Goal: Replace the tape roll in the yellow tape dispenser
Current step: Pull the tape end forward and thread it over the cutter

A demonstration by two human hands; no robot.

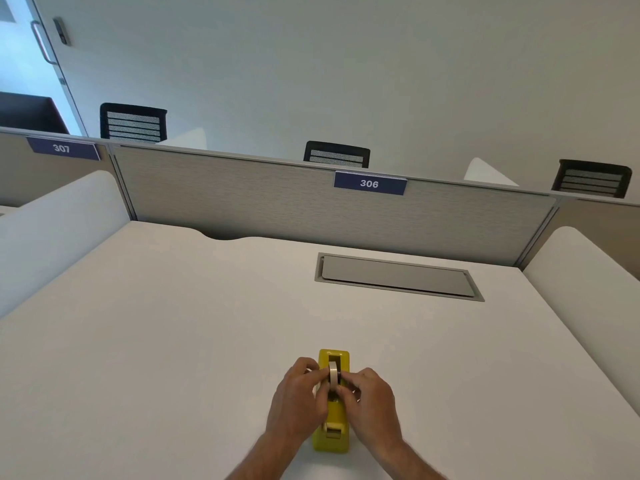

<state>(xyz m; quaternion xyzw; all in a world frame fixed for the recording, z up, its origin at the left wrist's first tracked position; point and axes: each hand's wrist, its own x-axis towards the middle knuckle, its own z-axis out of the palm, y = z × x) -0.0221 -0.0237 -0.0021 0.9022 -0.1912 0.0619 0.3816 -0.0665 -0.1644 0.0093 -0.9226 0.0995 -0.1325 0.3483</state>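
The yellow tape dispenser (334, 415) stands on the white desk (173, 341) near its front edge, its cutter end towards me. A pale tape roll (332, 375) stands upright on edge in the dispenser's slot. My left hand (298, 400) pinches the roll from the left and my right hand (370, 403) pinches it from the right. My fingers hide the roll's hub and lower half. A strip of tape lies across the cutter end (333, 427).
A grey cable hatch (398, 277) is set into the desk at the back right. A grey partition (277, 202) marked 306 closes the far edge, with white side panels left and right. Black chair backs show behind it.
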